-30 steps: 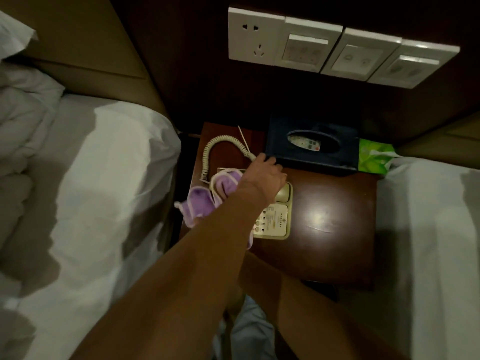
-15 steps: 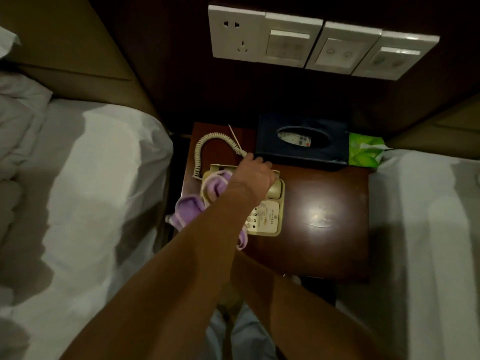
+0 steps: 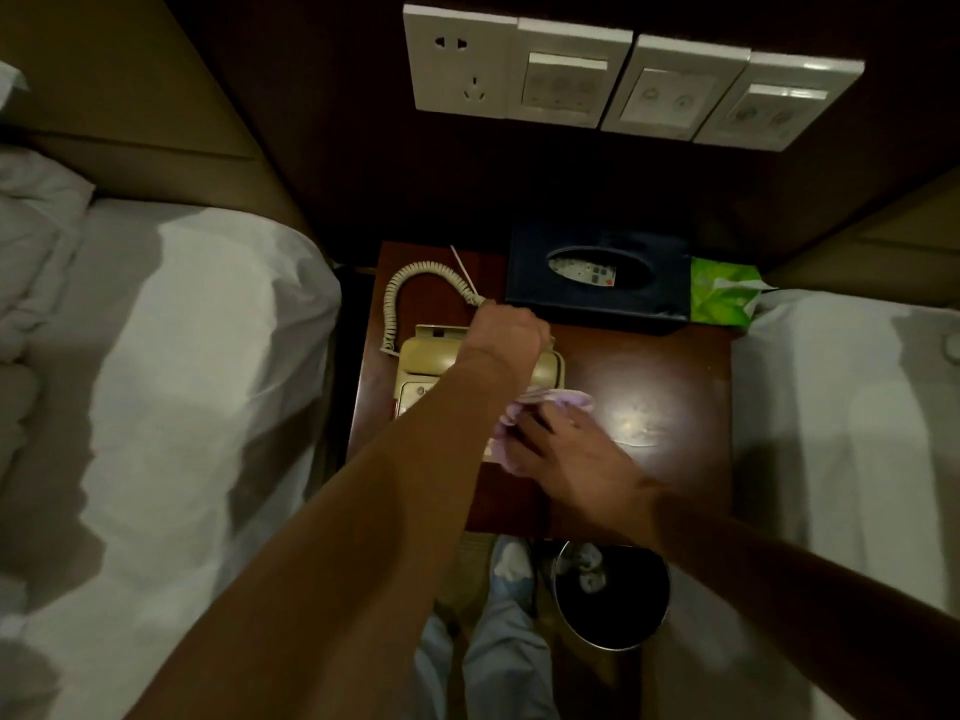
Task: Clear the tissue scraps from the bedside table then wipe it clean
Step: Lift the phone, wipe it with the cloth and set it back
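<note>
left bed: white sheet, left of the table; no change from half a second ago.
coiled cord: beige, loops along the table's far-left corner and runs in under the left hand, as before.
telephone: beige, on the left half of the table. The handset lies across its top, and its left end is now uncovered; half a second ago the cloth was draped there.
left hand: fingers curled over the handset's right end, gripping it. Same spot and same grip as in both earlier frames. Cannot tell whether the handset is lifted or seated.
purple cloth: has crossed the phone. Earlier it was bunched at the phone's left side; now it lies at the right edge of the keypad, under the right hand.
right hand: earlier hidden beneath the left forearm, now in plain view. Fingers spread fairly straight, pressing the cloth down flat.
tissue box: dark blue, back of the table, a remote in its slot.
waste bin: dark, on the floor at the table's near edge; newly in view.
tissue scraps: pale crumpled bits inside the bin.
bedside table: dark glossy wood with a light glare right of the cloth.
green pack: just beside the box's right end.
right bed: white, unchanged.
</note>
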`<state>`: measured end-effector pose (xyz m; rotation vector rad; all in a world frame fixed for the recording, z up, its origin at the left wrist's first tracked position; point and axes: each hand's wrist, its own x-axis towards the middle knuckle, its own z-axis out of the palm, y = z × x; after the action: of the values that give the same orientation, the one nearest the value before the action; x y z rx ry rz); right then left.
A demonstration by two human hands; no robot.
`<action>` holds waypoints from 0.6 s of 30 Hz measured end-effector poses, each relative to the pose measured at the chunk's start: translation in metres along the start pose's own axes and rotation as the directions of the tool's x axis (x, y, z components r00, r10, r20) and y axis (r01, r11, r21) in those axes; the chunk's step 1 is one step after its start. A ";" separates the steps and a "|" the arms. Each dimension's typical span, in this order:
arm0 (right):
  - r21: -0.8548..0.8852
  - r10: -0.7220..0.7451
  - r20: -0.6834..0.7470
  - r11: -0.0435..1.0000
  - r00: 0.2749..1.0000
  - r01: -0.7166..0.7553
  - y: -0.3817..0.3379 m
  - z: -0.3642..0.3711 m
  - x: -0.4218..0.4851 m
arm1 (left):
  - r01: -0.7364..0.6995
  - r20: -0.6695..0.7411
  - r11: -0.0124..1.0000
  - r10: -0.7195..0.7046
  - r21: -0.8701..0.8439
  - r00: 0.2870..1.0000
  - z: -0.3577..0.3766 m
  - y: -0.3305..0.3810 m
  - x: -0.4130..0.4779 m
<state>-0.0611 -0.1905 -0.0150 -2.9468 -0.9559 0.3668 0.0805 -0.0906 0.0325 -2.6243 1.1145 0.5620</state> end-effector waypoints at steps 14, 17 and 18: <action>0.840 0.879 0.333 -0.112 0.342 -0.531 0.045 -0.013 0.031 | 0.072 -0.013 0.979 -0.075 -0.189 0.997 0.010 -0.002 -0.008; 0.748 0.823 0.387 -0.015 0.417 -0.664 0.031 -0.005 0.009 | 0.074 -0.018 0.986 -0.077 -0.149 0.997 0.008 0.001 -0.008; 0.719 0.776 0.425 0.023 0.466 -0.694 0.029 -0.003 0.002 | 0.072 -0.009 0.987 -0.074 -0.142 0.997 0.008 0.001 -0.008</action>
<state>-0.0421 -0.2126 -0.0152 -2.0982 0.8159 0.4876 0.0722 -0.0836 0.0289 -2.7814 1.0119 0.6291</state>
